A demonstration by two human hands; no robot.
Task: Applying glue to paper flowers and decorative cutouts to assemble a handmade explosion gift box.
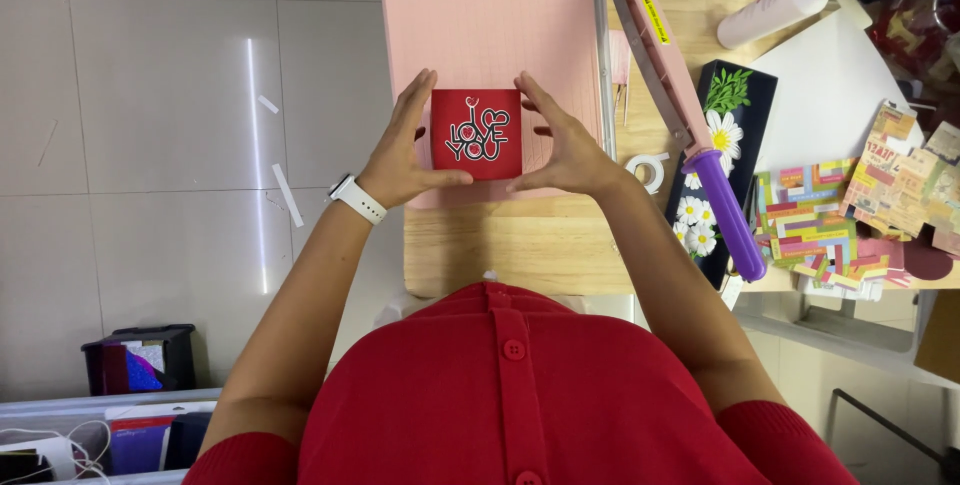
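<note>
one red card (pixel 477 134), one pink paper trimmer (pixel 500 35), one glue bottle (pixel 775 7), two hands

A single head-worn camera looks steeply down from above the person's chest, close enough that the red buttoned top (pixel 520 395) fills the lower frame. It faces forward over the near edge of the pale wooden bench (pixel 500 245), with grey tiled floor (pixel 150 145) at left.

Grey tiled floor (pixel 150 95) with paper scraps (pixel 287 195) and a light streak; wooden tabletop (pixel 510 250); black bin (pixel 140 357) and plastic crate (pixel 90 425) lower left
</note>
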